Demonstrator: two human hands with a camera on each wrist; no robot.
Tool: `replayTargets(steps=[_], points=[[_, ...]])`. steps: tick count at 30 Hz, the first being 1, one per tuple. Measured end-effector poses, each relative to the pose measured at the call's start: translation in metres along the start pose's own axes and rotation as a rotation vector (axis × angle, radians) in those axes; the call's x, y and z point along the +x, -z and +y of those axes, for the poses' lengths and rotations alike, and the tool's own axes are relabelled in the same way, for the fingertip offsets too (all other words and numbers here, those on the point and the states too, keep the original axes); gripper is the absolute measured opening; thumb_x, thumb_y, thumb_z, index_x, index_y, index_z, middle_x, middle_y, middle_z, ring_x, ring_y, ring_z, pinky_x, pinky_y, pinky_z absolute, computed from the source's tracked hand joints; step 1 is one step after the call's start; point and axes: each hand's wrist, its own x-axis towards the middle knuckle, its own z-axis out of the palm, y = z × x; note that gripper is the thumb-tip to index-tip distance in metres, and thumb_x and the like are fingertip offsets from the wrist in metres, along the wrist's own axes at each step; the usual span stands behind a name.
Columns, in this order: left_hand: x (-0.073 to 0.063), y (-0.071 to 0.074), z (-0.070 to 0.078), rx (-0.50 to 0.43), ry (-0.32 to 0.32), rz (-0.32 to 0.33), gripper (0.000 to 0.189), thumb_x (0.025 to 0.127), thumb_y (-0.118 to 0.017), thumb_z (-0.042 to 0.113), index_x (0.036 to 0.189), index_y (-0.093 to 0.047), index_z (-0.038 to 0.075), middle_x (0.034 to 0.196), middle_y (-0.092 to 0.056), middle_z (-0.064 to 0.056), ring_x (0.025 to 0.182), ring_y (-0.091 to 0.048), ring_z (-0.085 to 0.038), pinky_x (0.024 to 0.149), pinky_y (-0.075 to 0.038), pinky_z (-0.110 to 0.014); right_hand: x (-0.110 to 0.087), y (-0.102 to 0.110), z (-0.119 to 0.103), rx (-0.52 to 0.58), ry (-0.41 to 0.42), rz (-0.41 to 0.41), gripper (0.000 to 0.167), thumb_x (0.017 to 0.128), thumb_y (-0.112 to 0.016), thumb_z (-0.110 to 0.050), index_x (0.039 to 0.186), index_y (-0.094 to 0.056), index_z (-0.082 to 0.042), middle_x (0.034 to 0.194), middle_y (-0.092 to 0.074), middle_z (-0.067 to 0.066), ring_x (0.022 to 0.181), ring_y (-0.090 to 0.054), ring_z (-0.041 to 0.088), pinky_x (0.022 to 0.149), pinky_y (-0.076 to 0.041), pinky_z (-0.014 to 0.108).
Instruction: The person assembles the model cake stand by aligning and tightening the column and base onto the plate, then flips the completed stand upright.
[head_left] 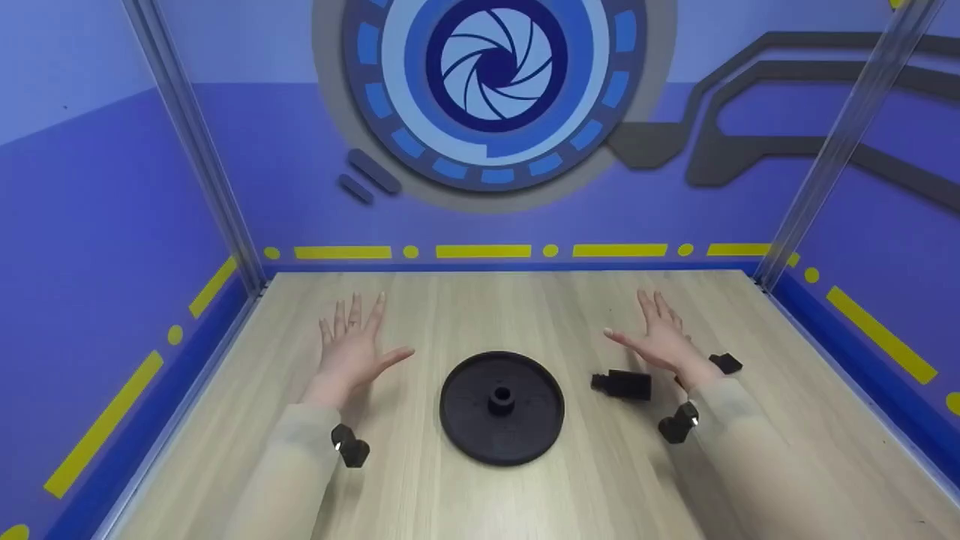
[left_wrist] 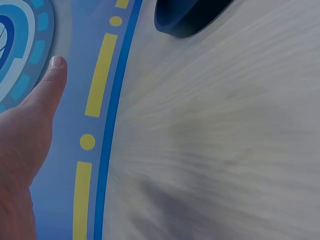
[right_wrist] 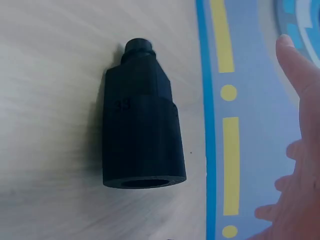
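A round black disc (head_left: 472, 427) with a raised rim and a hollow central hub lies on the wooden table between the two hands. My left hand (head_left: 351, 356) is spread with straight fingers to the left of the disc, holding nothing. Over the right side of the table my right hand (head_left: 661, 341) is held with its thumb stretched out, also holding nothing. Close below it lies a black stepped cylindrical part (head_left: 628, 385) on its side. In the right wrist view that part (right_wrist: 142, 135) shows a narrow neck, a hollow wide end and the marking 33.
Another small black piece (head_left: 726, 364) sits beside the right wrist, partly hidden by it. Blue and purple panels (head_left: 525, 225) enclose the table (head_left: 495, 307) at the back and sides, with metal posts (head_left: 202, 142) at the corners. Each wrist wears a small black camera (head_left: 350, 448).
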Motion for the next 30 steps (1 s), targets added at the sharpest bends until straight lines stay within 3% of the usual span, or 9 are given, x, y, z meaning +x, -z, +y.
replayTargets(steps=[12,20,24,27,30], points=[[-0.014,-0.018,0.019,-0.090,-0.039,-0.019,0.109,0.086,-0.062,0.075,0.167,-0.009,0.026,0.173,0.002,-0.021,0.160,0.007,-0.046,0.127,0.004,-0.070,-0.031,-0.006,0.018,0.205,0.088,0.003,0.090,0.100,-0.060,-0.056,0.166,-0.017,-0.012,0.172,-0.009,0.025,0.154,-0.017,0.055,0.119,-0.024,0.077],[-0.031,-0.038,0.031,-0.158,-0.063,-0.004,0.105,0.088,-0.067,0.069,0.167,-0.016,0.023,0.173,-0.007,-0.022,0.160,0.000,-0.046,0.129,-0.006,-0.067,-0.046,-0.018,0.030,0.377,0.108,0.011,0.074,0.098,-0.069,-0.039,0.159,-0.037,-0.010,0.167,-0.031,0.022,0.150,-0.035,0.051,0.117,-0.038,0.068],[-0.040,-0.049,0.035,-0.217,-0.069,-0.012,0.102,0.089,-0.069,0.064,0.166,-0.018,0.022,0.173,-0.009,-0.021,0.160,-0.001,-0.046,0.130,-0.008,-0.066,-0.050,-0.025,0.036,0.448,0.124,0.018,0.069,0.094,-0.075,-0.028,0.153,-0.047,-0.006,0.159,-0.045,0.021,0.144,-0.046,0.046,0.113,-0.050,0.044],[-0.046,-0.055,0.038,-0.249,-0.078,-0.019,0.102,0.088,-0.070,0.064,0.166,-0.020,0.022,0.172,-0.010,-0.022,0.160,-0.001,-0.047,0.130,-0.008,-0.066,-0.050,-0.030,0.041,0.487,0.140,0.026,0.067,0.092,-0.078,-0.022,0.150,-0.051,-0.003,0.154,-0.052,0.021,0.140,-0.053,0.043,0.104,-0.049,0.023],[-0.049,-0.060,0.041,-0.270,-0.092,-0.024,0.101,0.088,-0.070,0.064,0.166,-0.022,0.021,0.172,-0.012,-0.023,0.159,-0.003,-0.048,0.130,-0.008,-0.066,-0.050,-0.035,0.045,0.524,0.157,0.028,0.066,0.090,-0.080,-0.015,0.148,-0.052,0.000,0.150,-0.056,0.022,0.135,-0.057,0.041,0.099,-0.048,0.015]])
